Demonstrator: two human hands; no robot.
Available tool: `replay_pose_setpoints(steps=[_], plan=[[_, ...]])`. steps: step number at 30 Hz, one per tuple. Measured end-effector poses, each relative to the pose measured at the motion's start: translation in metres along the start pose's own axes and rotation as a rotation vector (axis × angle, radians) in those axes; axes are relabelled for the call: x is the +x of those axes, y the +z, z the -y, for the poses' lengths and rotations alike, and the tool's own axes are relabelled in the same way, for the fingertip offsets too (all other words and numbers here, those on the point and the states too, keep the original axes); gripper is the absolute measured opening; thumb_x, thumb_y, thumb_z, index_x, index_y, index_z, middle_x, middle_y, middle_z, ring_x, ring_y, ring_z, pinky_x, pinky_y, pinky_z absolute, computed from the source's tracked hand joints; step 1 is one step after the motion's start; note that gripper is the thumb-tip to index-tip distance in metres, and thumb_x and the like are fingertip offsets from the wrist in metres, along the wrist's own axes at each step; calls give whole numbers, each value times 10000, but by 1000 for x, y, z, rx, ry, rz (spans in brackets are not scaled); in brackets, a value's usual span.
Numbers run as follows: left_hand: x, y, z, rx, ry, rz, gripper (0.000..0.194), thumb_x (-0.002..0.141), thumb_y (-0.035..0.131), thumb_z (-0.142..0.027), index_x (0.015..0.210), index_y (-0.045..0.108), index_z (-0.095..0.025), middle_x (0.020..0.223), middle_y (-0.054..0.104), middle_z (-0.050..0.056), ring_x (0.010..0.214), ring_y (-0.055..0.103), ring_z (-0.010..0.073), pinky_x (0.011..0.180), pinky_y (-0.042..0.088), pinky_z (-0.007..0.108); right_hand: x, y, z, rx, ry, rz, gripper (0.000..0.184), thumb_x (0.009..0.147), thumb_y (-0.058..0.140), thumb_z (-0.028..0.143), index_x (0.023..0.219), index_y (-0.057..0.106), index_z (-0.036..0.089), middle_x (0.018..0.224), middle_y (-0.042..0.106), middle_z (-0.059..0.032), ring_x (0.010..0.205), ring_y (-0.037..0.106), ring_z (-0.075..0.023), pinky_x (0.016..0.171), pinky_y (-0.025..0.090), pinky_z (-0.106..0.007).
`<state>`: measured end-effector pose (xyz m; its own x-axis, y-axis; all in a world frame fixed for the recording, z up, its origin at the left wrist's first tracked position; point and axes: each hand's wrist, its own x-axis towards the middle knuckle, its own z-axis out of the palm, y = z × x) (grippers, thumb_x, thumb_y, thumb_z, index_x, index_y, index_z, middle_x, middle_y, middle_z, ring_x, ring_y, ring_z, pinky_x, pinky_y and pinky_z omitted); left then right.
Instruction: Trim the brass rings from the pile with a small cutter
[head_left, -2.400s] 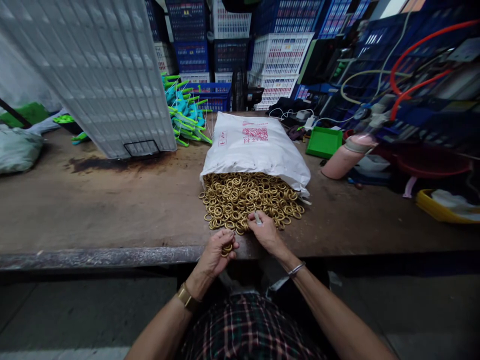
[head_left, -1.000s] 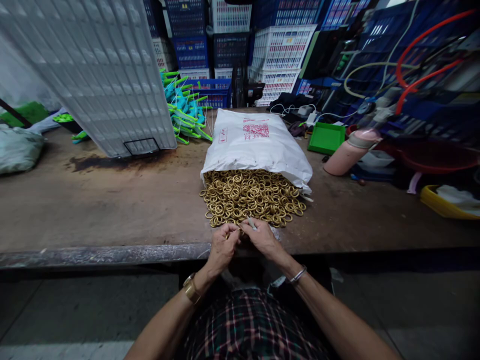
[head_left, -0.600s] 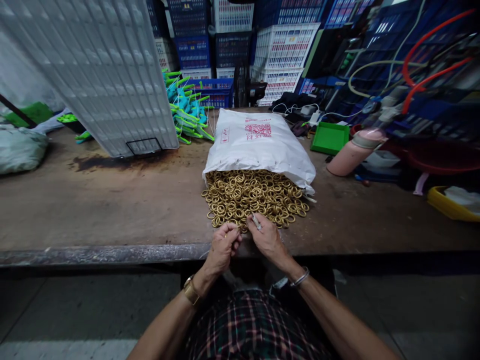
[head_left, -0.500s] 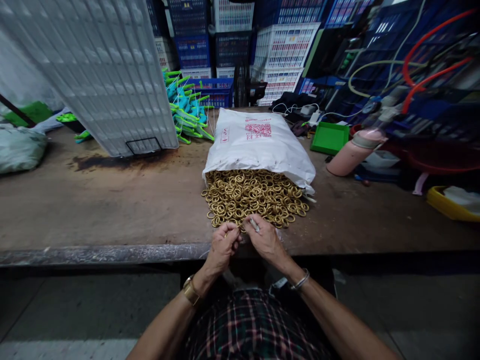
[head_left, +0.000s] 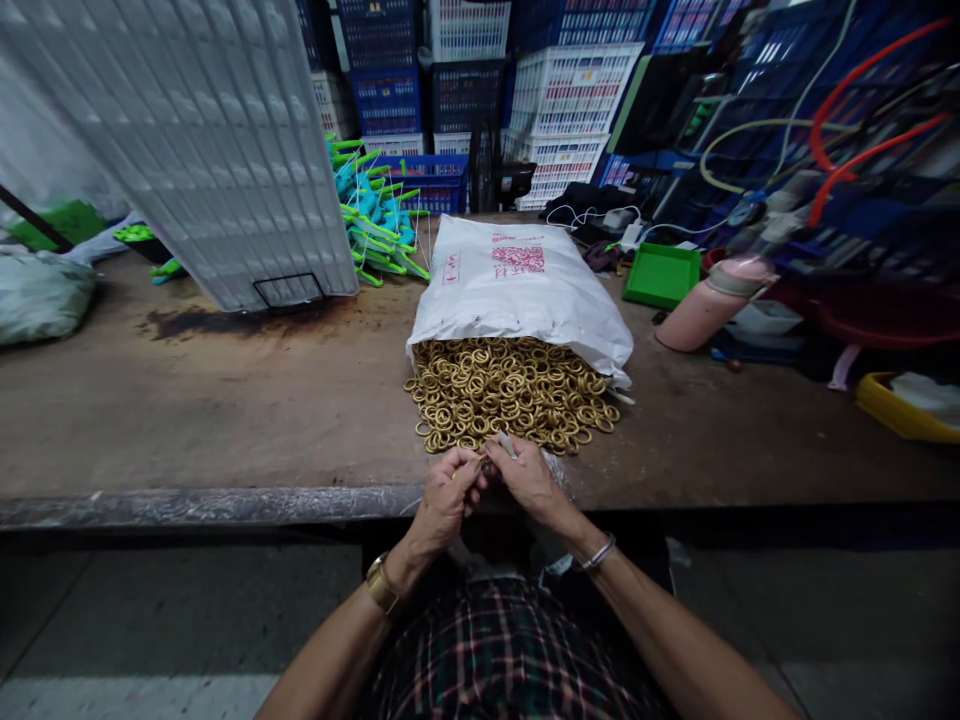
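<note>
Gold-coloured rings (head_left: 510, 390) lie heaped at the mouth of a white woven sack (head_left: 510, 295) with red print. Just in front of the heap, near the table's front edge, my two hands meet at the fingertips. My left hand (head_left: 448, 492) is closed in a pinch, apparently on one ring, mostly hidden by the fingers. In my closed right hand (head_left: 531, 482) is a small pale flat tool (head_left: 508, 445), its end sticking up past the thumb; its exact kind is unclear. The right fingertips touch the spot where the left hand pinches.
A tall ribbed translucent panel (head_left: 225, 150) stands at the left. Behind it are green and blue plastic pieces (head_left: 382, 225). To the right are a green tray (head_left: 660, 274), a pink bottle (head_left: 709, 308) and a yellow tray (head_left: 904, 408). Stacked crates (head_left: 562, 95) line the back.
My right hand has moved slightly left and its fingertips have closed in on the left hand's pinch. The rings and the sack look the same.
</note>
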<state>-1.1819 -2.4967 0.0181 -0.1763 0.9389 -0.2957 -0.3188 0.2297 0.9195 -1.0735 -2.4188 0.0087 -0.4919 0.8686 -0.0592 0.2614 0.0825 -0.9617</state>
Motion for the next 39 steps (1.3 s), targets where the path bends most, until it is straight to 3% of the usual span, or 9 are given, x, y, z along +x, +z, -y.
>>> replay_pose_setpoints(steps=[4,9,19,23,28,33,36,39], plan=[[0,1,-1,-31,12,-9,304,747,560,-461,768,472,-170,636,486,-37,450,365,39,390,217,151,-5,-4,-3,-298,-92,-88,234,813,365,325,661,483,191,562,456,23,530,402,-112,525,285,-227],[-1,4,-6,22,13,-57,324,715,591,-468,771,480,-169,626,493,-35,454,375,41,402,229,152,-16,-2,0,-686,-196,14,186,718,387,117,808,533,188,670,582,-23,589,484,-137,548,254,-246],[-6,4,-5,83,87,-77,316,730,578,-465,724,459,-172,599,472,-34,482,382,55,443,275,167,-17,-1,5,-813,-120,166,265,696,411,77,918,521,171,734,615,-44,636,521,-151,562,248,-248],[-10,3,-6,60,69,-84,338,713,595,-478,707,441,-177,568,458,-47,472,381,56,453,283,172,-19,2,8,-829,-108,172,252,704,425,79,924,510,169,725,616,-47,630,529,-154,550,233,-253],[-21,-1,-5,55,75,-98,323,743,575,-473,719,443,-179,561,456,-51,462,372,52,447,277,172,-19,5,10,-822,-107,167,209,720,442,98,908,501,168,714,613,-46,623,529,-148,534,228,-245],[-34,1,-14,-9,85,-15,301,757,576,-458,739,459,-181,552,458,-51,451,367,49,438,274,167,-11,-2,-5,-785,-79,44,171,758,393,121,867,514,172,662,571,-29,565,474,-132,524,221,-249],[-30,2,-17,-171,48,-21,319,733,605,-451,727,429,-184,578,467,-52,439,367,43,404,250,155,-8,-2,-5,-519,-101,-25,153,805,365,216,765,510,187,619,519,-1,561,440,-119,531,269,-233],[-24,1,-17,-270,25,-19,310,729,614,-425,737,419,-185,615,485,-45,433,373,41,380,247,154,-11,5,4,-128,-11,17,270,826,362,365,661,481,189,590,485,15,558,430,-110,520,321,-218]])
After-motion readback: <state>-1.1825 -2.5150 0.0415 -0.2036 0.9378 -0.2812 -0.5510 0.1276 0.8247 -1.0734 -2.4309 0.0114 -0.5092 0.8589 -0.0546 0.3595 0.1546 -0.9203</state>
